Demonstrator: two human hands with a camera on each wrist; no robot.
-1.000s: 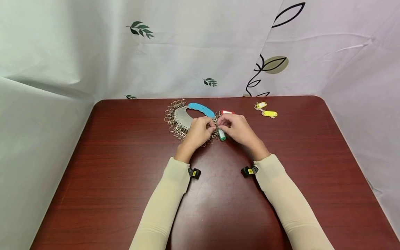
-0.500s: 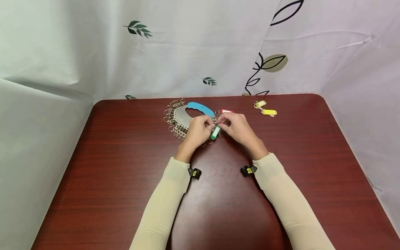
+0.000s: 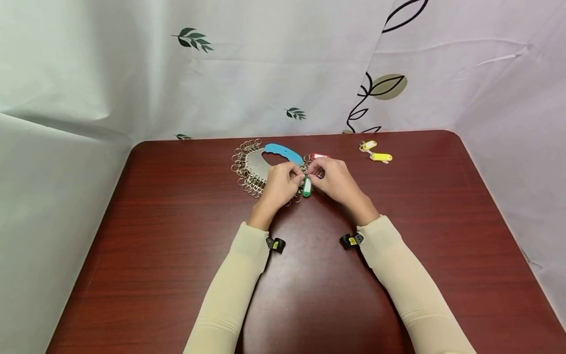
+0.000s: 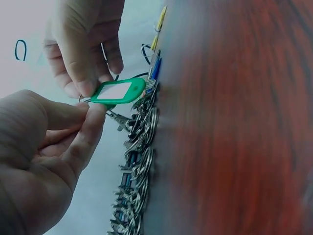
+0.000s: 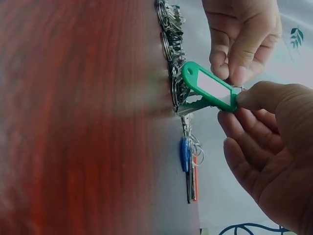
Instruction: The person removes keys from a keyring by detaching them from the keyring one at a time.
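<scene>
A green key tag (image 3: 307, 187) with a white label hangs between my two hands over the table. In the left wrist view, my left hand (image 4: 49, 142) pinches the thin metal ring at the tag's end with thumb and forefinger. My right hand (image 5: 279, 132) pinches the same end of the green tag, its thumb on the tag's edge. A key (image 5: 195, 105) shows just beneath the tag in the right wrist view. Behind my left hand lies a grey metal plate (image 3: 256, 163) with a blue handle (image 3: 283, 151), its curved edge lined with many clips and rings.
Beyond my right hand lies a red key tag (image 3: 320, 156), partly covered. Two yellow key tags (image 3: 381, 157) rest near the table's back right. A blue tag (image 5: 184, 152) lies by the keys. The dark red wooden table (image 3: 177, 236) meets a white patterned curtain (image 3: 247, 73).
The green tag has swung left from the right hand's side, tilted, and now hangs nearly straight down between the fingers. Both hands stay in almost the same place.
</scene>
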